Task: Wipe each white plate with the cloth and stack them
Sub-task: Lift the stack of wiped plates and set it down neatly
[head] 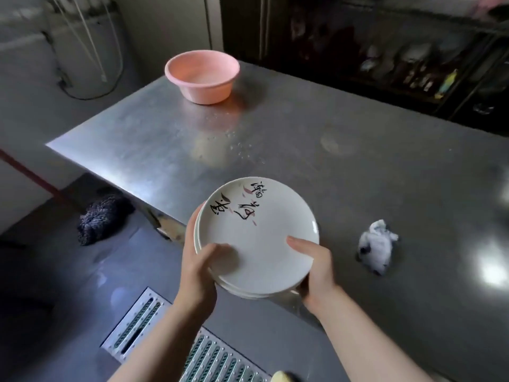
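A stack of white plates (257,238) with black brush writing and pink marks on the top one is held in the air over the near corner of the steel table (316,133). My left hand (201,267) grips the stack's near-left edge, thumb on the top plate. My right hand (316,268) grips the near-right edge, thumb on top and fingers underneath. A crumpled white cloth with dark patches (377,245) lies on the table to the right of the plates, untouched.
A pink plastic basin (202,75) stands at the table's far left. Water drops dot the table between basin and plates. On the floor to the left lies a dark mop head (103,215); a metal drain grate (170,340) runs below my arms. Dark shelves stand behind the table.
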Tool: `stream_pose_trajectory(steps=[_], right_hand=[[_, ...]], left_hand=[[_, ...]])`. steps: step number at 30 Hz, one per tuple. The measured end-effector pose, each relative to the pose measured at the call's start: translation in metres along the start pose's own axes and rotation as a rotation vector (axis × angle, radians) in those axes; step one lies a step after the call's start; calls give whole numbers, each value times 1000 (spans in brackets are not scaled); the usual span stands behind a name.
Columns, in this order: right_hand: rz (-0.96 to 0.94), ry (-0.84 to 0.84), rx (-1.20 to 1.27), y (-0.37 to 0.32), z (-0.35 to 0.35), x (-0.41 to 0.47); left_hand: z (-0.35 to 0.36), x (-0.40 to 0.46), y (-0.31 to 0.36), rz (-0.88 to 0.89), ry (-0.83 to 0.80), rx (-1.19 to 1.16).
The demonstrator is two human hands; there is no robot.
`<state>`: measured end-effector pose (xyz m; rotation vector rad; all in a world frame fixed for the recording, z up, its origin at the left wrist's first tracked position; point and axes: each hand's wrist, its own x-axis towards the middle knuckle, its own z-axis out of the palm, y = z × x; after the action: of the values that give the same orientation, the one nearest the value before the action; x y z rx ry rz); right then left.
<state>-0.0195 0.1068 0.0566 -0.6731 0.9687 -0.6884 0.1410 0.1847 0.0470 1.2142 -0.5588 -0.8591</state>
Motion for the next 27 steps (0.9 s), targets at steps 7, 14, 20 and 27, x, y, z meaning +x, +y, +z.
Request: stream_pose_trajectory(steps=[7,14,20,27], right_hand=[[44,-71,-21,95,49,-1],[148,-34,-29,199,52,4],[112,67,3,264,0,31],[129,265,44,308,-107,95]], left_hand=[[-106,-42,-12,-17,134,56],[-183,-69,-71,-136,158,128],[-196,-75,-166,-211,119,134],[-147,-36,-298,-269,-74,71]])
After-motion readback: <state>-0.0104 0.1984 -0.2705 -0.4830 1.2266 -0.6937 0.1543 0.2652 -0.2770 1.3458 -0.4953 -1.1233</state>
